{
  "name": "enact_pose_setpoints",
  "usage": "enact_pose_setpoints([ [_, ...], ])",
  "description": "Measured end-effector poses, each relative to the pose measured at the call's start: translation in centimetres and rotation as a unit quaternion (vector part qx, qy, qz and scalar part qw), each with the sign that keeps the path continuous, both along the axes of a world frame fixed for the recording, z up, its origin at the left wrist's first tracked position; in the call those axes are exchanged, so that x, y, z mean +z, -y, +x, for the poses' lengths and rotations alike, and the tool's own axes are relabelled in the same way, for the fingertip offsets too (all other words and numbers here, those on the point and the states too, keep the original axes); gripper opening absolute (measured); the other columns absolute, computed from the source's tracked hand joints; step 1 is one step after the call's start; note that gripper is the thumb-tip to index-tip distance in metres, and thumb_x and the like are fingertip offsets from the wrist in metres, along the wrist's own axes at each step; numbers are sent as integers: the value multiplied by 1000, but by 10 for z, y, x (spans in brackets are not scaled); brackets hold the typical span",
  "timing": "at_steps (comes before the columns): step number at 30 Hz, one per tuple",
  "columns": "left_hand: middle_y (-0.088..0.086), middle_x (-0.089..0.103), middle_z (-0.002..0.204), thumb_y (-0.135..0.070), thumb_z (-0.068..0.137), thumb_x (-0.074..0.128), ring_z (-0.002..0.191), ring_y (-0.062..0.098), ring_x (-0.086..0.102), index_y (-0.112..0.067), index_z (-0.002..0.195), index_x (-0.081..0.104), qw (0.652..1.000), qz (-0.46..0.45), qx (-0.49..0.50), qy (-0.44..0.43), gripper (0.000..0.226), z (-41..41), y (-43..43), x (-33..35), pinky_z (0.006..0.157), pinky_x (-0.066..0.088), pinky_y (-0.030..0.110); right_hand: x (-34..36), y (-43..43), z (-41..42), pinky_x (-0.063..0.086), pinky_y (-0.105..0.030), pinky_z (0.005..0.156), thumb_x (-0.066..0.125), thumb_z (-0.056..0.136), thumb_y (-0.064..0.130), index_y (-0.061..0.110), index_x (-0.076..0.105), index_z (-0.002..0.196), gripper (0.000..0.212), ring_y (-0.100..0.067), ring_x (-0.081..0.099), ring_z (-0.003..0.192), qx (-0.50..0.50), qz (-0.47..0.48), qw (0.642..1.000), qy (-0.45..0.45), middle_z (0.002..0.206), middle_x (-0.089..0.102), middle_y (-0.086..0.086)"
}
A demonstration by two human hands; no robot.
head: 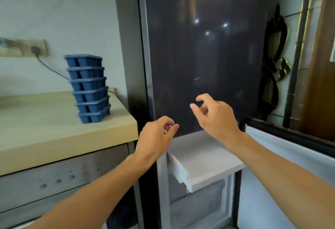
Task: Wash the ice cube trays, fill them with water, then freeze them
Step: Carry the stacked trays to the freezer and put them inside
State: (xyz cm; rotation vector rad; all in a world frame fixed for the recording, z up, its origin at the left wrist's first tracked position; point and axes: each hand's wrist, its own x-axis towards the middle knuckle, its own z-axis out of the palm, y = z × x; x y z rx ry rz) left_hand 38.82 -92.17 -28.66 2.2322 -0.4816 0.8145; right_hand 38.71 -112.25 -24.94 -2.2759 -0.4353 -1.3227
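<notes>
- six blue ice cube trays (pixel 88 87) stood in one stack on the pale desk (pixel 54 129), at its right rear corner, leaning slightly to the right toward the fridge.
- the stack was well apart from both hands; neither hand touched it.
- the fridge's upper door (pixel 203 47) was dark, glossy and closed, with bright light spots reflected in it.
- below it the lower door (pixel 290 156) stood swung open on the right, its pale inner face showing.
- a white freezer drawer (pixel 203 158) was pulled partway out of the lower compartment, its top surface frosted; whether anything lay inside could not be told.
- left hand (pixel 155 138) hovered at the left rear corner of the drawer, fingers curled loosely inward, thumb near fingertips, grasping nothing.
- right hand (pixel 215 116) was raised in front of the upper door above the drawer, thumb and forefinger apart, other fingers bent, holding nothing.
- a wall socket (pixel 34 48) with a plugged cord sat behind the desk.
- a grey appliance front (pixel 59 179) with round holes sat under the desk.
</notes>
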Motion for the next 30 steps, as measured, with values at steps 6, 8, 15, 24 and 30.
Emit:
enact_pose_setpoints([
  [6, -8, 69, 72, -43, 97, 61, 66, 11, 65, -24, 87, 68, 988, -85, 110, 61, 23, -33, -98, 58, 66, 58, 39, 71, -112, -10, 53, -33, 62, 62, 99, 39, 14, 66, 117, 31, -9, 59, 57, 192, -24, 981, 30, 65, 65, 10],
  [8, -7, 68, 70, -42, 97, 62, 66, 13, 64, -24, 82, 67, 977, -124, 152, 87, 24, -40, -127, 71, 62, 55, 37, 90, -149, -9, 54, -36, 70, 60, 99, 44, 16, 61, 123, 37, -13, 65, 70, 232, -29, 972, 14, 75, 68, 10],
  [15, -11, 63, 91, -55, 90, 66, 77, 8, 60, -25, 111, 54, 954, -113, 275, 16, 38, -47, -191, 105, 61, 42, 25, 147, -236, 16, 42, -33, 84, 59, 99, 46, 16, 53, 137, 49, -26, 61, 114, 247, -63, 967, -11, 130, 63, -7],
  [24, 8, 43, 150, -57, 86, 69, 129, 26, 52, -20, 154, 27, 965, -78, 247, -26, 88, -27, -204, 130, 103, 48, 42, 170, -266, 47, 51, -38, 82, 49, 103, 12, 11, 71, 116, 26, -28, 64, 102, 217, -130, 966, -60, 114, 69, -9],
  [30, 6, 37, 151, -55, 87, 70, 126, 25, 52, -28, 151, 32, 972, -66, 225, 10, 79, -3, -194, 139, 94, 44, 32, 166, -239, 65, 44, -30, 77, 49, 96, 1, 11, 65, 107, 22, -23, 60, 99, 226, -52, 968, -98, 108, 66, -5],
])
